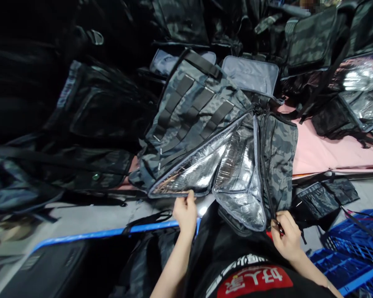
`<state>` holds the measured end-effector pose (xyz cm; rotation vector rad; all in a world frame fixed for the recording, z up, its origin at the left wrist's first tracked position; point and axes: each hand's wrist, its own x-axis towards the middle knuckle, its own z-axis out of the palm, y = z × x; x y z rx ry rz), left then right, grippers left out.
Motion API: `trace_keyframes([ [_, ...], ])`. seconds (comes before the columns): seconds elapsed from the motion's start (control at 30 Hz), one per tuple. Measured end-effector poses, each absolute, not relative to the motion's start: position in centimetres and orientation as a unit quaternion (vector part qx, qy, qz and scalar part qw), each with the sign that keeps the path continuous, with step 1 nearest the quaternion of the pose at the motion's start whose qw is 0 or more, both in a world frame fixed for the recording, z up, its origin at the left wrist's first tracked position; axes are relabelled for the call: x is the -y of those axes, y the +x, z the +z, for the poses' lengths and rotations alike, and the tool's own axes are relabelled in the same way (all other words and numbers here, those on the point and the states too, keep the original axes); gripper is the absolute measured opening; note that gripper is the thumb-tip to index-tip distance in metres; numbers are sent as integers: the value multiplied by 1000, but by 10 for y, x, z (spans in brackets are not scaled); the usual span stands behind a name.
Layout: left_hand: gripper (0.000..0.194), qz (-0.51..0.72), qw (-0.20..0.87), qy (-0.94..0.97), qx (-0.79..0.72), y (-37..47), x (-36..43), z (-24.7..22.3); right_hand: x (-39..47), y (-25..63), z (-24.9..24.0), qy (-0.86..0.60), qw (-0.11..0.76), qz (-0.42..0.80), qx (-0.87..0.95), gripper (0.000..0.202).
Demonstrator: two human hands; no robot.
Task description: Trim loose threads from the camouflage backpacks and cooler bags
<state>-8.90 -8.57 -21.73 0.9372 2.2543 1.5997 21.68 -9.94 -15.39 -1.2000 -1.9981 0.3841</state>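
A dark camouflage backpack (202, 97) lies unzipped in front of me, with its shiny silver foil lining (236, 161) showing. Three rows of black webbing straps (195, 109) cross its outer panel. My left hand (186, 211) pinches the grey-bound lower edge of the opened panel between thumb and fingers. At the lower right corner of the bag, my right hand (287, 236) is closed beside the zipped edge. Something small, dark and partly red shows between its fingers, but its kind is hidden. The camouflage side part (281, 157) stands just above that hand.
More dark bags (105, 103) are heaped at the left and along the back. Pink sheet material (338, 149) covers the table at the right. A blue-rimmed crate (102, 236) with black bags is at the lower left; blue plastic baskets (360, 252) stand at the lower right.
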Motion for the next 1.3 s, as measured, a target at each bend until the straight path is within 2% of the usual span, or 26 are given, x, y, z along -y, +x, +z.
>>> trace_keyframes([
  [0.17, 36, 465, -10, 421, -779, -110, 60, -168, 78, 218, -136, -522, 441, 140, 716, 12],
  [0.3, 36, 489, -49, 471, -733, -114, 32, -126, 72, 205, -111, -508, 469, 161, 704, 17],
  [0.57, 24, 527, -137, 525, -654, -128, -15, -84, 91, 158, -102, -440, 407, 235, 765, 17],
  [0.7, 22, 515, -133, 570, -626, -120, -19, -76, 101, 152, -126, -407, 404, 307, 760, 15],
  [0.83, 22, 523, -84, 585, -614, -109, -19, -68, 106, 148, -154, -361, 397, 363, 762, 12],
  [1.03, 28, 587, -31, 567, -577, -99, -12, -52, 102, 130, -176, -362, 395, 357, 765, 21],
  [1.13, 28, 585, -33, 558, -587, -99, -7, -50, 96, 130, -161, -338, 394, 342, 784, 30],
  [1.27, 21, 554, -57, 561, -613, -108, 5, -70, 77, 164, -104, -291, 376, 362, 802, 15],
  [1.3, 23, 549, -60, 559, -619, -113, 9, -79, 69, 177, -88, -303, 415, 338, 788, 17],
])
